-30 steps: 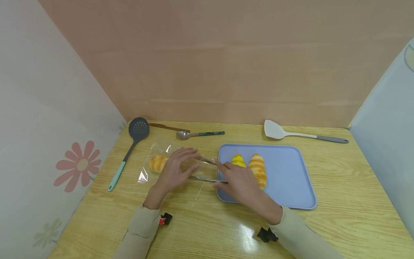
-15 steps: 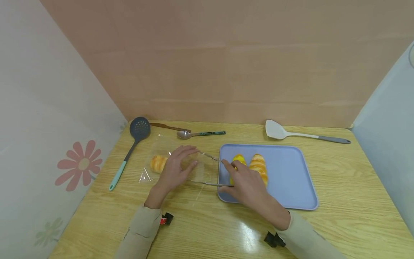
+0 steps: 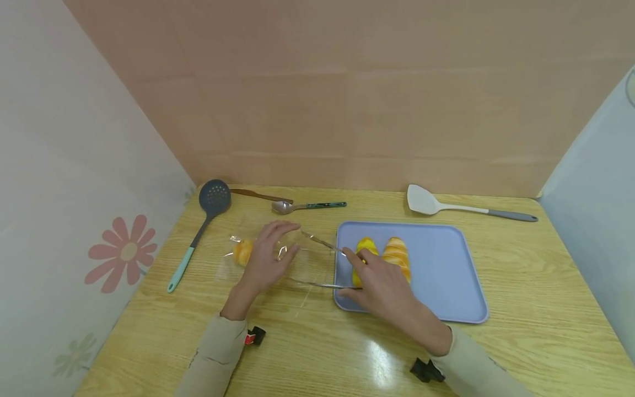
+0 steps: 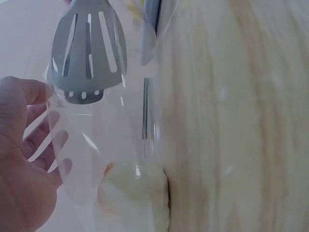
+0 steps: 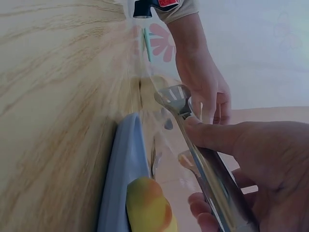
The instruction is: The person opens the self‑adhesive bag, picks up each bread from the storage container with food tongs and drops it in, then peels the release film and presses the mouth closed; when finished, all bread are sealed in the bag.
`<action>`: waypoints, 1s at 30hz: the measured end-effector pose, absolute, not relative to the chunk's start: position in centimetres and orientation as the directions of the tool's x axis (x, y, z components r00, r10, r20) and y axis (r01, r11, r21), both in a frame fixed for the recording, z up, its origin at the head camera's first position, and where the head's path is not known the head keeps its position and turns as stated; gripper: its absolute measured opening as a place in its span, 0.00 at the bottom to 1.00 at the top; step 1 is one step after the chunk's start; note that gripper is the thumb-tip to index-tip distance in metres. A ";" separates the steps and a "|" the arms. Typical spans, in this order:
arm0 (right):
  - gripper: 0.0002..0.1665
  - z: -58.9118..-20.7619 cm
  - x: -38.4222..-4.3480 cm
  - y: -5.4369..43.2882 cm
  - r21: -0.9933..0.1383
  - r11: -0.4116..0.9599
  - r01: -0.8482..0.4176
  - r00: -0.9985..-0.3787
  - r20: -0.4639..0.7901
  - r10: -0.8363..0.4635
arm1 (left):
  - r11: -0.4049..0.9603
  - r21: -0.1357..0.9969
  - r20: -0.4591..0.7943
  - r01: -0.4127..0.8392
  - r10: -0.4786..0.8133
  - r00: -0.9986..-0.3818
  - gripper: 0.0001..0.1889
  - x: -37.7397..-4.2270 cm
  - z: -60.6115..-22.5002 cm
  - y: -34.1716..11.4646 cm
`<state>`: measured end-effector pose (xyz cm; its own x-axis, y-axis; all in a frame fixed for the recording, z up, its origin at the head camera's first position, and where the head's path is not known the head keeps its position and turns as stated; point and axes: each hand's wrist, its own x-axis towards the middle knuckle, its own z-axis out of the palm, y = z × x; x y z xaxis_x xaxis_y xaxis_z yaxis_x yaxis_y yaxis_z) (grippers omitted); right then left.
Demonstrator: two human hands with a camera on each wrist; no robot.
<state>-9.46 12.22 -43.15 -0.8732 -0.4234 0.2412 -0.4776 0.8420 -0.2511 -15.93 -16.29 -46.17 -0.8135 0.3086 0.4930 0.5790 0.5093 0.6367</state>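
Observation:
My left hand (image 3: 265, 259) holds the mouth of a clear plastic bag (image 4: 91, 145), its thumb and fingers spread in a curve round the film. A golden bread roll (image 3: 242, 252) lies inside the bag, left of that hand and partly covered by it. Metal tongs (image 3: 322, 285) are gripped in my right hand (image 3: 384, 284), their arms parted and pointing left. In the left wrist view, a slotted tong head (image 4: 89, 53) shows close to the film. Nothing is between the tong heads. My right hand is over the left part of the blue tray (image 3: 441, 275).
On the tray lie a yellow bread roll (image 3: 365, 248) and a striped golden one (image 3: 397, 255). A dark skimmer (image 3: 214, 198) rests at left. Along the back are a brown knife (image 3: 260, 195), a spoon (image 3: 307, 206) and a white spatula (image 3: 424, 199).
My right hand has drawn the tongs rightward and slightly toward me. The left hand stays nearly in place, while the bag's film has shifted over the bread.

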 end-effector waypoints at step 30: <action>0.40 -43.6 -8.6 13.9 -0.222 0.801 -0.555 -0.829 0.226 -0.512 | 0.522 0.601 0.477 0.605 0.374 -0.796 0.15 -18.4 -50.9 -17.5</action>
<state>-8.60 13.91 -43.60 -0.8288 -0.5119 0.2259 -0.5555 0.8014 -0.2217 -18.43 -17.55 -50.87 -0.7958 0.3736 0.4766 0.6051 0.5218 0.6013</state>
